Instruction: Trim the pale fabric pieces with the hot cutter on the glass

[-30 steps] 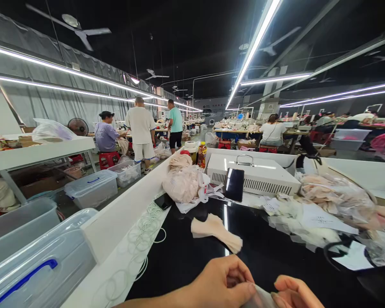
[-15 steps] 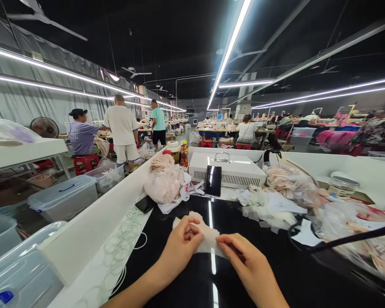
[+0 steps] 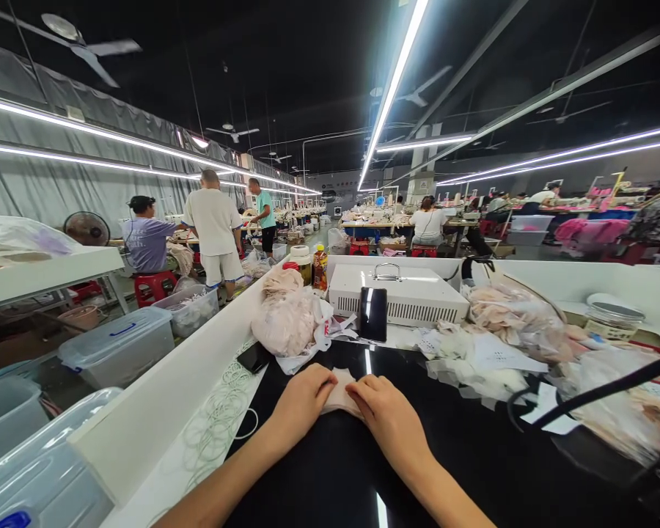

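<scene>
My left hand (image 3: pixel 301 402) and my right hand (image 3: pixel 386 416) lie side by side on a small stack of beige fabric pieces (image 3: pixel 341 396) on the black glossy table (image 3: pixel 473 455). Both hands have their fingers curled onto the stack, nearly touching each other. Most of the fabric is hidden under the hands. A bag of beige fabric (image 3: pixel 289 319) sits just beyond the left hand.
A black phone (image 3: pixel 373 314) leans on a white metal box (image 3: pixel 399 293). Bagged fabric and paper tags (image 3: pixel 489 359) pile up at right. White elastic loops (image 3: pixel 220 411) lie on the left ledge. Plastic bins (image 3: pixel 122 345) stand on the floor at left. People work in the aisle beyond.
Both hands have moved forward and closer together over the fabric stack, covering more of it. A second ago they were at the near table edge, away from the stack.
</scene>
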{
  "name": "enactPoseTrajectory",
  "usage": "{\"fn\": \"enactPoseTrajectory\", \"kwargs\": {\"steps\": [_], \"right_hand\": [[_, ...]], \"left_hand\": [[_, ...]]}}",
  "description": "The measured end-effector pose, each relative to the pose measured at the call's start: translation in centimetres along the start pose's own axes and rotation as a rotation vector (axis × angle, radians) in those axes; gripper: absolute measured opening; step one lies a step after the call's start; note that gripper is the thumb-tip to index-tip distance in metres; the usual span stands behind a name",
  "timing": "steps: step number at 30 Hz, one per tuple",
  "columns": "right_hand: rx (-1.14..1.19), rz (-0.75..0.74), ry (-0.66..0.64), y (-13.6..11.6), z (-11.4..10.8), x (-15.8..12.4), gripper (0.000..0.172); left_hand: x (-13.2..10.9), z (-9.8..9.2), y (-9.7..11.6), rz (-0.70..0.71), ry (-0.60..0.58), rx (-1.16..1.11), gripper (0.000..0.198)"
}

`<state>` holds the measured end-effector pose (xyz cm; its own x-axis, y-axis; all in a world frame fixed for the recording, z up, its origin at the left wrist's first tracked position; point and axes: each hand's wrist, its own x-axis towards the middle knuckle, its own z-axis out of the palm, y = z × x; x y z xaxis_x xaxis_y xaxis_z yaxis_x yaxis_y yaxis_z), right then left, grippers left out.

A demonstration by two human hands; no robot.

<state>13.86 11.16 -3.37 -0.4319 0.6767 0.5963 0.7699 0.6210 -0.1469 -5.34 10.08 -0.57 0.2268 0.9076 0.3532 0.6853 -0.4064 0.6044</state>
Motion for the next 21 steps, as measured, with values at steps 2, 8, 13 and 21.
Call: {"fn": "enactPoseTrajectory", "kwargs": {"steps": [2,8,13,21], "right_hand": [[-0.05,-0.025,-0.007,0.2,0.4,0.0,0.037],[-0.12,-0.063,0.021,0.9,1.8,-0.3,0.045],[-0.113,-0.093,0.073,0.9,1.9,-0.6,0.043],[0.081,-0.311,0.025,-2.2,-3.0,-4.3,0.023]], "left_hand": [[0.2,0.5,-0.4,0.013,-0.016,0.051,0.018],[0.8,1.5,-1.1,0.058,-0.072,0.176,0.022],[0.8,1.8,-1.3,0.068,-0.052,0.233,0.021],[0.5,0.9,-1.0,0.097,0.016,0.236,0.019]]}}
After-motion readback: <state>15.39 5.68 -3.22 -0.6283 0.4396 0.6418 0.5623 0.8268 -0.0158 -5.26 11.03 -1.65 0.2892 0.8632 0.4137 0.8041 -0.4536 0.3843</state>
